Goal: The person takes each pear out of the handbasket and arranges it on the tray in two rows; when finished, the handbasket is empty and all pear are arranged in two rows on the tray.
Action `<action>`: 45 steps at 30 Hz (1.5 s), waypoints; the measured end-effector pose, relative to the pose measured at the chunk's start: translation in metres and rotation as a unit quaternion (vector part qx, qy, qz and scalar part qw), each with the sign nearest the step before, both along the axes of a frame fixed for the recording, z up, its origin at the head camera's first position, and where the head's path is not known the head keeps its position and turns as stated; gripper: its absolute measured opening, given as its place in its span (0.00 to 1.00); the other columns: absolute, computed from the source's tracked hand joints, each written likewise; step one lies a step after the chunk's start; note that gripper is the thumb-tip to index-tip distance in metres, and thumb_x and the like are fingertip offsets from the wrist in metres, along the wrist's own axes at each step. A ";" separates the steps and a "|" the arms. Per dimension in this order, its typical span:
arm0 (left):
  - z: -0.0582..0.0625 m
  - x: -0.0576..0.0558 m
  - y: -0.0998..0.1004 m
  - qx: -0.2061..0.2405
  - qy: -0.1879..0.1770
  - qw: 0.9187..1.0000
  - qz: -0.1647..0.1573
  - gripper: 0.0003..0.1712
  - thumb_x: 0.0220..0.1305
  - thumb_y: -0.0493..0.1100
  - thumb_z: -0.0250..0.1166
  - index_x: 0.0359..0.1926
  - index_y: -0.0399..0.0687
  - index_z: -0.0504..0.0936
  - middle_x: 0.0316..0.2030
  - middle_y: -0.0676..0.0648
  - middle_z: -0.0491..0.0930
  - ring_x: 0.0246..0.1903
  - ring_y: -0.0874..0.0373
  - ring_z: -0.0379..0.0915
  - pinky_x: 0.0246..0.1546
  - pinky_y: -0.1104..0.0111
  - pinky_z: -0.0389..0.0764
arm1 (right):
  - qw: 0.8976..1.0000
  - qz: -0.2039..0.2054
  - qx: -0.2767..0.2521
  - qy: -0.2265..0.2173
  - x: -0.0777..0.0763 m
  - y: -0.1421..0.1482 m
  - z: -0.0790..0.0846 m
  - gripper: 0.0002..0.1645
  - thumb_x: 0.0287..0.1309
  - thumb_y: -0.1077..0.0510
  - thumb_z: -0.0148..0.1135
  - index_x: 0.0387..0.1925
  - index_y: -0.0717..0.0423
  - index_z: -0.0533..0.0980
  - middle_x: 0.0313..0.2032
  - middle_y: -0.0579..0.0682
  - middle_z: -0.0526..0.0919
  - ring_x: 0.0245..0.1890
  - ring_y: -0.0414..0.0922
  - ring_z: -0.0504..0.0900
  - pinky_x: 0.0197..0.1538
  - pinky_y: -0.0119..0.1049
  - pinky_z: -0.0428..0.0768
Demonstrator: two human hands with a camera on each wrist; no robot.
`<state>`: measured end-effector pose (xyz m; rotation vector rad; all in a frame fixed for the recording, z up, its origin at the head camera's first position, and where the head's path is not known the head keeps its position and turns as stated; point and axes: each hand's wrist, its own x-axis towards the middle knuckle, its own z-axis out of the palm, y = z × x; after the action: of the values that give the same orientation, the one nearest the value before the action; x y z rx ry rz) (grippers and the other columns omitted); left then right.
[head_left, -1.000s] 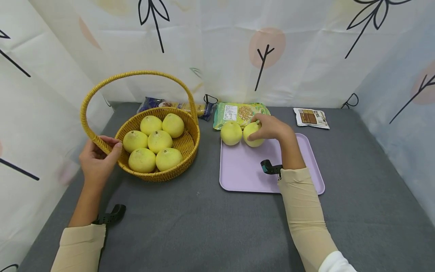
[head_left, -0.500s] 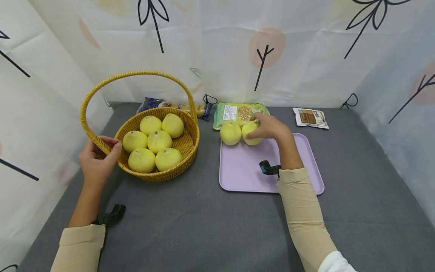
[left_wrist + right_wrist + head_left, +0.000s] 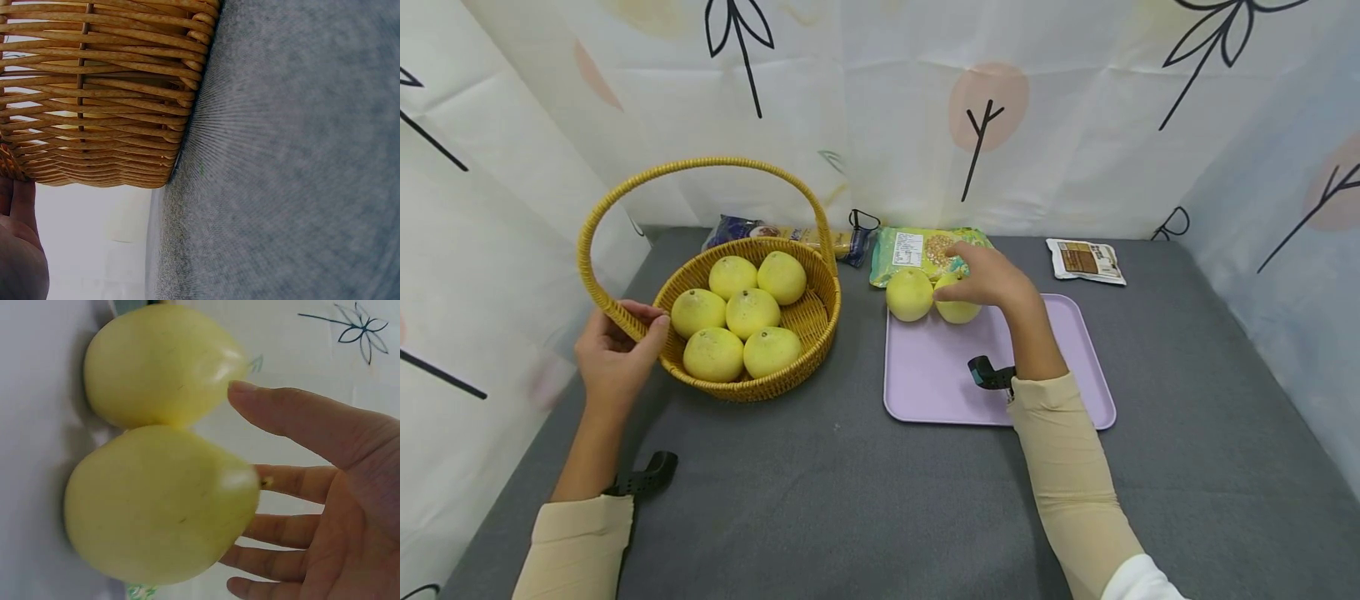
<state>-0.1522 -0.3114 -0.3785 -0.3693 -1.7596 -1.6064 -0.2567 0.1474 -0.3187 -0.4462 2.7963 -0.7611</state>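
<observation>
My left hand (image 3: 617, 346) holds the yellow wicker basket (image 3: 805, 354) at the left foot of its handle, thumb at the rim. Inside the basket sit several yellow-green, pomelo-like fruits (image 3: 752, 312). On the lilac tray (image 3: 940, 383), two more of these pomelos stand side by side at the back left corner: the left one (image 3: 910, 294) and the right one (image 3: 957, 312). Over the right one is my right hand (image 3: 996, 279), thumb and fingers spread. In the right wrist view, the thumb stands off the nearer pomelo (image 3: 162, 506), with the fingers behind its stem end.
Behind the tray lies a green food packet (image 3: 925, 250). A blue and yellow packet (image 3: 850, 242) lies behind the basket, and a small white and brown pouch (image 3: 1086, 261) at the back right. Patterned cloth (image 3: 880, 108) walls the grey table (image 3: 820, 500).
My right hand has loosened from the right pomelo, risen a little and shifted slightly left, leaving the fruit beside the other. The left hand and basket have stayed in place.
</observation>
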 end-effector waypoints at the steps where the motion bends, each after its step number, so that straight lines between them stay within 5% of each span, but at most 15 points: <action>1: 0.000 0.000 0.000 0.004 0.001 1.000 -0.004 0.14 0.54 0.21 0.65 0.40 0.13 0.73 0.33 0.39 0.83 0.27 0.60 0.79 0.25 0.79 0.77 | 1.000 0.006 -0.007 0.017 0.002 -0.002 0.003 0.43 0.56 0.51 0.71 0.69 0.63 0.66 0.68 0.61 0.69 0.68 0.59 0.65 0.66 0.56 0.65; 10: 0.002 0.002 0.001 0.004 0.001 1.000 -0.001 0.13 0.54 0.22 0.65 0.40 0.14 0.74 0.33 0.39 0.83 0.26 0.59 0.78 0.24 0.79 0.77 | 0.982 0.097 -0.084 0.141 0.030 -0.052 0.018 0.25 0.62 0.55 0.68 0.58 0.59 0.79 0.58 0.56 0.80 0.62 0.54 0.73 0.64 0.49 0.69; 19: 0.002 0.004 0.002 0.011 -0.003 1.000 -0.007 0.13 0.54 0.21 0.65 0.40 0.13 0.74 0.33 0.39 0.83 0.26 0.58 0.78 0.24 0.78 0.76 | 0.966 0.203 -0.051 0.153 0.053 -0.129 0.000 0.25 0.66 0.47 0.66 0.58 0.57 0.79 0.55 0.51 0.82 0.57 0.48 0.79 0.59 0.41 0.75; 25: 0.000 0.003 0.002 0.014 -0.002 1.000 -0.010 0.13 0.54 0.21 0.65 0.40 0.14 0.74 0.33 0.38 0.83 0.27 0.58 0.79 0.25 0.78 0.77 | 0.960 0.260 -0.018 0.103 0.052 -0.169 -0.014 0.23 0.68 0.42 0.62 0.53 0.53 0.80 0.45 0.48 0.84 0.43 0.43 0.81 0.45 0.35 0.77; 29: 0.000 0.002 0.002 0.009 -0.002 1.000 -0.007 0.13 0.54 0.22 0.65 0.40 0.14 0.74 0.33 0.38 0.83 0.28 0.58 0.79 0.26 0.78 0.77 | 0.961 0.272 0.015 0.048 0.047 -0.182 -0.016 0.22 0.66 0.36 0.60 0.44 0.49 0.78 0.32 0.45 0.78 0.31 0.41 0.74 0.33 0.33 0.68; 34: 0.001 0.001 0.002 -0.003 0.003 1.000 -0.002 0.13 0.54 0.21 0.65 0.40 0.13 0.74 0.33 0.38 0.83 0.27 0.58 0.78 0.25 0.78 0.77 | 0.960 0.280 0.017 0.008 0.041 -0.189 -0.015 0.25 0.62 0.34 0.64 0.45 0.48 0.77 0.36 0.43 0.78 0.33 0.40 0.75 0.34 0.32 0.69; 42: 0.000 0.001 0.000 0.009 -0.010 1.000 -0.006 0.13 0.55 0.22 0.65 0.40 0.15 0.74 0.33 0.39 0.83 0.27 0.59 0.78 0.25 0.78 0.77 | 0.963 0.266 0.005 0.049 0.042 -0.190 -0.022 0.26 0.57 0.32 0.67 0.44 0.46 0.78 0.35 0.41 0.79 0.31 0.39 0.75 0.33 0.32 0.71; 45: 0.000 0.002 0.000 0.009 -0.009 1.000 -0.008 0.13 0.55 0.21 0.65 0.41 0.14 0.74 0.34 0.39 0.83 0.28 0.58 0.78 0.25 0.78 0.77 | 0.964 0.260 0.005 0.061 0.044 -0.190 -0.024 0.30 0.56 0.32 0.67 0.51 0.46 0.78 0.40 0.40 0.81 0.33 0.38 0.76 0.34 0.33 0.72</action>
<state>-0.1502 -0.3115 -0.3790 -0.3620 -1.7586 -1.6396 -0.2126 -0.0427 -0.3432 -1.1962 2.5924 -0.6090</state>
